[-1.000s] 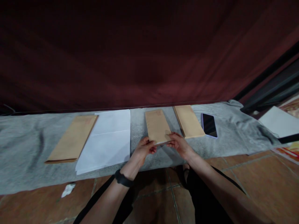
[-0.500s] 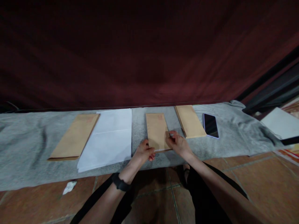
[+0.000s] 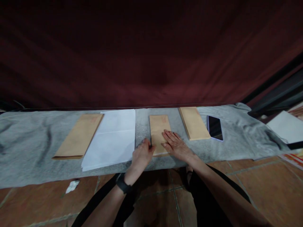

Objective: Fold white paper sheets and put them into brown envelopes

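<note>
A brown envelope (image 3: 159, 128) lies flat on the grey cloth (image 3: 28, 148) in front of me. My right hand (image 3: 176, 145) rests flat on its near end, fingers stretched out and together. My left hand (image 3: 141, 155) sits at the envelope's near left corner, fingers curled loosely against its edge. A black band circles my left wrist. Just left of that hand lies a stack of white paper (image 3: 113, 138).
A stack of brown envelopes (image 3: 193, 122) and a dark phone (image 3: 215, 127) lie to the right. Another brown envelope pile (image 3: 79, 135) lies to the left. A crumpled white scrap (image 3: 72, 186) is on the tiled floor. A white sheet (image 3: 285, 126) sits at far right.
The envelope was lifted at its near end between both hands; now it lies flat on the cloth. My right hand has opened and spread over it.
</note>
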`<state>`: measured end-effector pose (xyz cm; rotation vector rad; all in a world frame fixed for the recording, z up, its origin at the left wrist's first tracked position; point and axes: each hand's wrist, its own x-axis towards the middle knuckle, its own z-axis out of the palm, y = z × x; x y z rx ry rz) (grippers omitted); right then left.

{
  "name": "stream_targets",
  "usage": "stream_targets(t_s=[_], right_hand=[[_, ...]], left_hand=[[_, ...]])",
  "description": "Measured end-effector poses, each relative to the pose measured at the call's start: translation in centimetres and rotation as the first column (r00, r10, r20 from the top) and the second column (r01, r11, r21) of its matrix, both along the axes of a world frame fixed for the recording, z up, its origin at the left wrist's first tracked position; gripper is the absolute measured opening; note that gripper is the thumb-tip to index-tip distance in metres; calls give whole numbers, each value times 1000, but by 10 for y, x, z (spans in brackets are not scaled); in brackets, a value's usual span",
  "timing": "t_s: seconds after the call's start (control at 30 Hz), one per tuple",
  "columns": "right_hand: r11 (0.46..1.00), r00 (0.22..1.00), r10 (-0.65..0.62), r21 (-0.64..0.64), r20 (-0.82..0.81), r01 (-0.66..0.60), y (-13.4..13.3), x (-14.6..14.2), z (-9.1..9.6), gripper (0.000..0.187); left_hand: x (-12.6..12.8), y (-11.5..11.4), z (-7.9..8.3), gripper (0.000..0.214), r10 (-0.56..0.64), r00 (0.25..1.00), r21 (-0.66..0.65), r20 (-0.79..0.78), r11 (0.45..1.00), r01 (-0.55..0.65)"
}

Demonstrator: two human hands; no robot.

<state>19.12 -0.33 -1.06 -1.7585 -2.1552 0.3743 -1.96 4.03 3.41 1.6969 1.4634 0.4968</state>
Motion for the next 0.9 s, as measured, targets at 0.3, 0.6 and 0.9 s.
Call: stream_targets(t_s=[0.3, 0.6, 0.9], right_hand=[[998, 993, 52, 47, -109, -47, 17, 15, 6, 52], [995, 996, 41, 92, -85, -33, 64, 19, 2, 58], [992, 980, 126, -8, 156, -126, 138, 11, -4, 69]], left_hand=[[24, -15, -28, 48, -344, 802, 504, -488, 639, 581], [25, -16, -39, 53, -385, 731, 497, -563, 549, 672], [22, -20, -33, 57, -482, 640, 503, -598, 396, 768]])
